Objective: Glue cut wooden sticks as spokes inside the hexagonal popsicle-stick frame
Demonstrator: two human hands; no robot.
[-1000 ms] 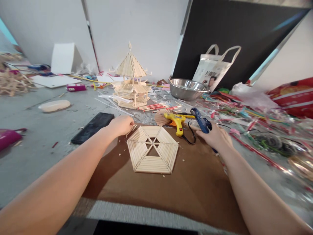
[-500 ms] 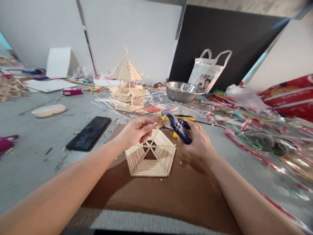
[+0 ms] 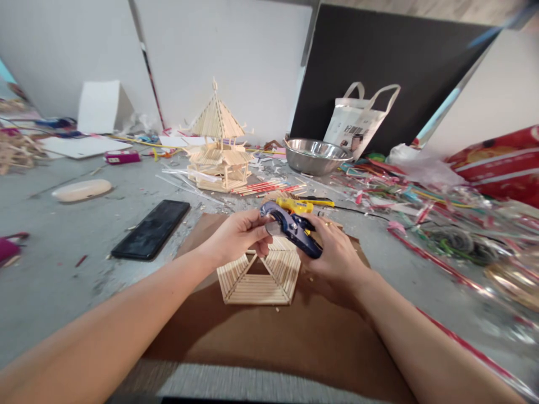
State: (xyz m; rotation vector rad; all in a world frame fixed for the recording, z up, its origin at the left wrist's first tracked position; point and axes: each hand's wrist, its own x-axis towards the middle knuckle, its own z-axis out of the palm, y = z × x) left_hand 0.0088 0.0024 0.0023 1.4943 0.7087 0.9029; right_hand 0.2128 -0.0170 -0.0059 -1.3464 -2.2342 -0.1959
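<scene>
My right hand (image 3: 339,252) is wrapped round the handles of a blue pipe-cutter-style hand cutter (image 3: 292,229), its curved jaw pointing left. The jaw meets the fingertips of my left hand (image 3: 240,233), which are pinched together on a short wooden stick; the stick is nearly hidden here. Below both hands, a hexagonal frame of thin wooden sticks (image 3: 259,289) lies on a brown board (image 3: 261,342). Its spokes run inward to an open middle, and my hands cover its far part. A yellow glue gun (image 3: 295,205) lies just behind the cutter.
A stick-built pagoda (image 3: 219,146) stands at the back, with red-tipped sticks (image 3: 267,188) beside it. A black phone (image 3: 151,230) lies to the left. Behind are a steel bowl (image 3: 318,157) and a white bag (image 3: 357,123). Plastic scraps (image 3: 455,213) litter the right side.
The cutter in my right hand has moved left and slightly down, and its jaw now reaches my left fingertips. My left hand has shifted slightly. The glue gun behind shows more.
</scene>
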